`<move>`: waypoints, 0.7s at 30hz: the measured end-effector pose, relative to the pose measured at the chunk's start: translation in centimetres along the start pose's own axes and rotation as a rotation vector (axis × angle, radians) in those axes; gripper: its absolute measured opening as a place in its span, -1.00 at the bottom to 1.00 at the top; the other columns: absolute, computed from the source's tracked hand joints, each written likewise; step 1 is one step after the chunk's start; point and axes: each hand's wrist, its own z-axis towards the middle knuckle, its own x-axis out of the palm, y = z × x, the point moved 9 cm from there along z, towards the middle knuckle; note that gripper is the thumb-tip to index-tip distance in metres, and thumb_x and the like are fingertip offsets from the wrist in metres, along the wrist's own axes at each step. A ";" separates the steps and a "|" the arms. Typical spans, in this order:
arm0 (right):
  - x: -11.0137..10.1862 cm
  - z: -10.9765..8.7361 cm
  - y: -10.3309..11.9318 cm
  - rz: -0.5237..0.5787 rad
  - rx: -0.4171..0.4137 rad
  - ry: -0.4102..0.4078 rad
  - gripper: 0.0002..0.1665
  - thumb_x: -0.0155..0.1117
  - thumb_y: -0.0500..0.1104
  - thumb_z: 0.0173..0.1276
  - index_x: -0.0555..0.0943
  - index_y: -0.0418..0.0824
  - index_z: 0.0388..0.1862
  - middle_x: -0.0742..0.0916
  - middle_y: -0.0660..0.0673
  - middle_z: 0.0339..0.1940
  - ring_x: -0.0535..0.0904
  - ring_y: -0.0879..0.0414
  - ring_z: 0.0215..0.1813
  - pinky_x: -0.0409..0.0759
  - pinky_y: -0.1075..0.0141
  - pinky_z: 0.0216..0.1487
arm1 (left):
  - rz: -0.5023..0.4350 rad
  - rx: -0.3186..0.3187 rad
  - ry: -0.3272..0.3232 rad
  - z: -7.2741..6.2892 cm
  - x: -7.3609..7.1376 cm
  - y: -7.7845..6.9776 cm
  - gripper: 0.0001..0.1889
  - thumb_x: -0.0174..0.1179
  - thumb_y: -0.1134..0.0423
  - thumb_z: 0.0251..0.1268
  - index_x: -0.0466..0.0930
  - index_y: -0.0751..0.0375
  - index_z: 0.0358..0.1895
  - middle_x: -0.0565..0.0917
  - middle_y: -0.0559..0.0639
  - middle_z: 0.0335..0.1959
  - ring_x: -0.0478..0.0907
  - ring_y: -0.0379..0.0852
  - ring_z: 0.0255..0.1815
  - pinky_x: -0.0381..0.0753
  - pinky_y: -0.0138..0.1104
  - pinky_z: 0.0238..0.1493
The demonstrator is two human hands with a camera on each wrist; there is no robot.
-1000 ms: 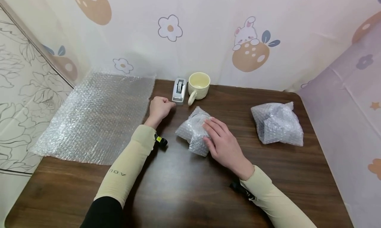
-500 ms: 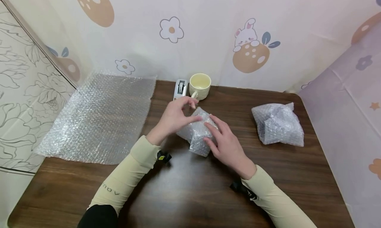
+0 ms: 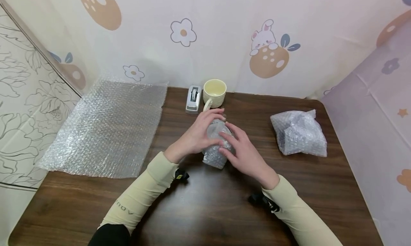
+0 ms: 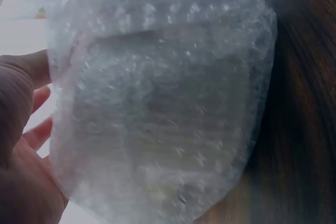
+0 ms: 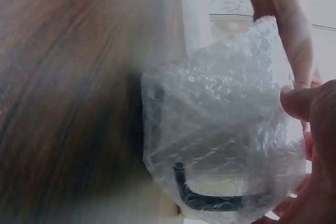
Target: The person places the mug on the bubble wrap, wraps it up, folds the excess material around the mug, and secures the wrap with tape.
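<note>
A bubble-wrapped cup (image 3: 214, 156) stands on the brown table between my two hands. Through the plastic, the right wrist view shows a dark curved handle (image 5: 202, 201). From the left, my left hand (image 3: 198, 134) arches over the bundle, its fingers bent at the far side and the thumb on the near side. My right hand (image 3: 245, 156) holds the right side with curved fingers, its thumb lying against the wrap. Seen from the left wrist, the wrapped sides (image 4: 163, 103) are crinkled and cloudy, with fingers along the upper edge.
Behind the hands stand a grey tape dispenser (image 3: 193, 100) and a cream mug (image 3: 214, 92) close to the wall. A flat bubble-wrap sheet (image 3: 112, 128) covers the table's left part. Another bubble-wrapped bundle (image 3: 300, 133) sits at the right.
My left hand has left the tape dispenser's front edge and come right, over the wrapped cup. The right hand has stayed on the bundle's right side.
</note>
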 end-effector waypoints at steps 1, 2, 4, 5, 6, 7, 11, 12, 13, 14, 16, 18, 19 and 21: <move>-0.1 0.1 -0.2 0.033 0.005 0.008 -0.39 0.35 -0.02 0.39 0.50 -0.18 0.36 0.27 -0.25 0.53 0.17 -0.18 0.50 0.31 -0.17 0.35 | -0.001 0.003 0.001 0.0 0.1 0.1 -0.38 0.57 0.23 0.01 0.47 0.23 0.15 0.31 0.06 0.46 0.10 -0.04 0.50 0.09 -0.17 0.47; -0.2 0.2 -0.3 0.066 0.010 0.015 -0.39 0.38 -0.03 0.37 0.51 -0.18 0.35 0.29 -0.24 0.52 0.19 -0.17 0.50 0.31 -0.17 0.36 | -0.001 0.005 0.003 -0.1 0.1 0.1 -0.39 0.56 0.22 0.02 0.48 0.24 0.14 0.30 0.06 0.47 0.10 -0.04 0.50 0.09 -0.17 0.47; -0.7 0.5 -0.7 0.139 0.020 0.021 -0.38 0.43 -0.07 0.32 0.53 -0.20 0.32 0.34 -0.22 0.49 0.24 -0.16 0.48 0.31 -0.15 0.36 | 0.000 0.009 0.006 -0.1 0.2 0.1 -0.42 0.55 0.23 0.04 0.49 0.23 0.13 0.30 0.07 0.47 0.09 -0.04 0.50 0.09 -0.16 0.47; -1.0 0.6 -1.0 0.185 0.034 0.017 -0.39 0.44 -0.10 0.31 0.54 -0.21 0.31 0.38 -0.21 0.47 0.28 -0.15 0.45 0.34 -0.14 0.34 | 0.004 0.009 0.007 -0.1 0.2 0.1 -0.42 0.55 0.22 0.04 0.49 0.23 0.12 0.29 0.05 0.47 0.09 -0.04 0.51 0.09 -0.16 0.47; -1.4 0.8 -1.4 0.237 0.054 0.009 -0.41 0.44 -0.13 0.31 0.54 -0.22 0.30 0.42 -0.20 0.44 0.33 -0.14 0.43 0.36 -0.13 0.33 | 0.007 0.010 0.007 0.0 0.3 0.1 -0.43 0.55 0.22 0.04 0.50 0.22 0.12 0.29 0.04 0.48 0.10 -0.04 0.50 0.09 -0.16 0.47; -1.7 0.9 -1.8 0.297 0.088 0.000 -0.44 0.41 -0.16 0.33 0.54 -0.22 0.29 0.47 -0.19 0.41 0.39 -0.14 0.39 0.40 -0.11 0.30 | 0.009 0.010 0.007 0.0 0.3 0.1 -0.43 0.55 0.21 0.03 0.51 0.21 0.12 0.29 0.03 0.48 0.10 -0.04 0.50 0.08 -0.16 0.47; -2.8 1.8 -3.8 0.536 0.254 -0.057 -0.57 0.20 -0.19 0.50 0.51 -0.26 0.29 0.63 -0.20 0.23 0.54 -0.13 0.24 0.53 0.04 0.19 | 0.030 0.014 0.007 0.0 0.3 0.0 -0.42 0.56 0.18 0.02 0.52 0.19 0.12 0.28 0.01 0.49 0.12 -0.01 0.49 0.10 -0.17 0.46; -2.9 2.1 -4.1 0.604 0.296 -0.070 -0.58 0.15 -0.18 0.53 0.50 -0.28 0.30 0.65 -0.23 0.18 0.56 -0.12 0.21 0.54 0.06 0.18 | 0.041 0.018 0.008 0.0 0.3 -0.1 -0.42 0.56 0.17 0.02 0.53 0.18 0.13 0.28 0.00 0.49 0.12 -0.01 0.48 0.12 -0.18 0.46; -3.0 2.5 -4.3 0.659 0.334 -0.078 -0.58 0.11 -0.15 0.56 0.49 -0.29 0.30 0.67 -0.24 0.15 0.57 -0.10 0.18 0.55 0.09 0.16 | 0.054 0.024 0.010 0.0 0.3 -0.2 -0.42 0.55 0.17 0.03 0.53 0.17 0.14 0.27 0.00 0.50 0.12 -0.01 0.48 0.13 -0.18 0.45; -3.0 2.9 -4.4 0.709 0.362 -0.079 -0.57 0.10 -0.13 0.57 0.47 -0.31 0.30 0.67 -0.25 0.12 0.58 -0.07 0.16 0.55 0.12 0.16 | 0.070 0.033 0.011 -0.1 0.3 -0.3 -0.43 0.55 0.17 0.04 0.54 0.16 0.14 0.27 -0.01 0.50 0.13 -0.01 0.47 0.16 -0.18 0.44; -3.0 3.7 -4.4 0.804 0.418 -0.079 -0.54 0.11 -0.10 0.57 0.44 -0.34 0.30 0.69 -0.24 0.07 0.59 -0.01 0.13 0.55 0.16 0.15 | 0.102 0.052 0.011 -0.2 0.3 -0.5 -0.44 0.54 0.17 0.05 0.54 0.13 0.14 0.26 -0.03 0.51 0.13 -0.02 0.45 0.20 -0.19 0.41; -2.9 4.3 -4.4 0.864 0.459 -0.086 -0.54 0.16 -0.12 0.54 0.43 -0.35 0.27 0.71 -0.19 -0.01 0.62 0.05 0.05 0.57 0.18 0.13 | 0.129 0.077 0.007 -0.2 0.3 -0.7 -0.45 0.53 0.18 0.07 0.55 0.12 0.15 0.25 -0.04 0.51 0.14 -0.02 0.44 0.24 -0.20 0.39; -3.0 4.5 -4.4 0.878 0.474 -0.096 -0.55 0.20 -0.14 0.52 0.43 -0.34 0.26 0.72 -0.15 -0.05 0.63 0.07 0.01 0.58 0.22 0.10 | 0.138 0.089 0.004 -0.3 0.3 -0.9 -0.46 0.53 0.18 0.08 0.55 0.12 0.15 0.24 -0.04 0.52 0.14 -0.02 0.44 0.26 -0.20 0.39; -3.2 4.7 -4.4 0.910 0.483 -0.136 -0.56 0.26 -0.20 0.46 0.44 -0.35 0.22 0.74 -0.10 -0.15 0.66 0.09 -0.05 0.59 0.27 0.05 | 0.149 0.103 0.002 -0.4 0.3 -1.0 -0.45 0.52 0.17 0.09 0.55 0.12 0.16 0.20 -0.05 0.54 0.13 -0.01 0.45 0.28 -0.20 0.38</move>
